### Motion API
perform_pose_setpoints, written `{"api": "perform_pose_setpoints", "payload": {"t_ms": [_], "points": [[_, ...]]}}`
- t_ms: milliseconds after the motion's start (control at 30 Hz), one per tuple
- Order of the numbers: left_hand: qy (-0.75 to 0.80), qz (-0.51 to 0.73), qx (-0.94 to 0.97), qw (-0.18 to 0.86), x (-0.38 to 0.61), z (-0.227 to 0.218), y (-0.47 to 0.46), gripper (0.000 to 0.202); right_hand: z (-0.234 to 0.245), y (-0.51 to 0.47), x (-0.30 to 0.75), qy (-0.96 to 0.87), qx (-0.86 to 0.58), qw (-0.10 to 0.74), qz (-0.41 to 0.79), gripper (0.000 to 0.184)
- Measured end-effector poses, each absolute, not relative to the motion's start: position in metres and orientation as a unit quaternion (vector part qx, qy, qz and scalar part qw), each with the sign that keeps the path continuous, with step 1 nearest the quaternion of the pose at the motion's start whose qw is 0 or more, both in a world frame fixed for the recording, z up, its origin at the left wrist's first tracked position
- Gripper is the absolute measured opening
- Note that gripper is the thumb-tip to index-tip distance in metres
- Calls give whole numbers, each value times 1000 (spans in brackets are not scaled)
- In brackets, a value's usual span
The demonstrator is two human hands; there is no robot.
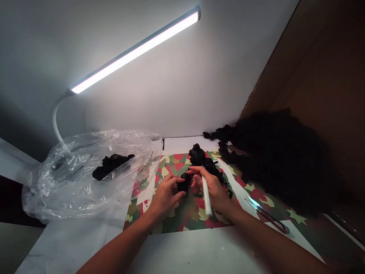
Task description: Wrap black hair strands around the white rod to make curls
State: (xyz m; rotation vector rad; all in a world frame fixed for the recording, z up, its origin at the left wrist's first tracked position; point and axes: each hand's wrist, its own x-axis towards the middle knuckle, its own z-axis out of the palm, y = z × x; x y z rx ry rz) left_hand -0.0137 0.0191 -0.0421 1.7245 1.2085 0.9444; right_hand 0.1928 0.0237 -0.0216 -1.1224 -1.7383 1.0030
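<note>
1. While I am leaning over a flat sheet with a red, green and cream camouflage-like print (165, 227), my left hand (165, 193) is pinching a small, rounded black piece (183, 184) between thumb and fingers; I cannot tell whether that piece is resting on the sheet.
2. My right hand (214, 187) is holding a white, rod-shaped tool (207, 198), whose lower end is pointing toward the near side; its fingertips are hovering close to the piece, though I cannot tell whether they are touching it.
3. Just beyond my hands, a small cluster of matte black lumps (197, 155) is lying on the sheet.
4. At the right, a large, dark heap of black pieces (279, 160) is spreading out, its details blurring into shadow.
5. On the near side of that heap, a slim metal cutting tool with pointed tips (267, 215) is lying with its tips facing far left.
6. On the left, a clear, crinkled plastic bag (74, 205) is spreading beside the sheet, and a group of black pieces (111, 166) is showing within its outline.
7. Over everything, a long, tube-shaped white lamp (137, 52) is shining.
</note>
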Motion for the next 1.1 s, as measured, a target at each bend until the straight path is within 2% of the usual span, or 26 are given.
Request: {"api": "perform_pose_setpoints", "payload": {"t_ms": [133,333,400,667,1100], "points": [[467,427,614,472,-14,-37,19,33,-11,18,195,-675,-445,441,389,53],[403,482,495,600,-17,-34,23,34,-10,8,185,-677,-468,443,355,21],[408,487,491,596,-17,-35,25,39,-13,6,181,-692,-467,449,317,14],[427,508,497,559,-14,-38,27,44,-16,12,181,-779,-378,448,222,15],[435,484,551,523,-15,-37,22,33,-34,21,178,-824,-328,444,125,10]]}}
